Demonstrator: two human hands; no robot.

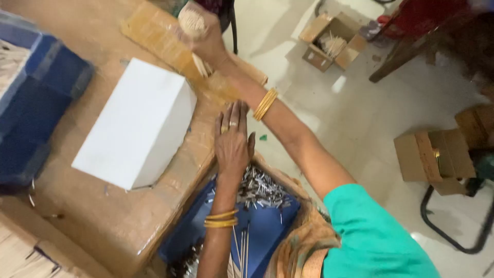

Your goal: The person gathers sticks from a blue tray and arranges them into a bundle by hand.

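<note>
Up top, right hand (206,44) closed in a fist round a thick bundle of pale thin wooden sticks (194,27), cut ends bunched into a rounded face above the fist, a few stick ends poking out below it; held over the far edge of the bench (103,216). Left hand (232,140) flat and fully open, fingers straight and together, holding nothing, hovering at the bench's near edge, just above a heap of small shiny silver metal pieces (260,186). Gold bangles on both wrists, rings on the left fingers. Metal pieces lying on smooth blue sheeting (267,226), a few loose sticks beside them. Bench surface wrapped in brown cardboard with glossy tape, creased at the edges. Plain white rectangular box (136,123), matte and sharp-cornered, resting on the bench just left of the open hand. Dark blue tray (36,103) farther left. Open brown cardboard carton holding more sticks (332,42) well apart on the pale floor.
</note>
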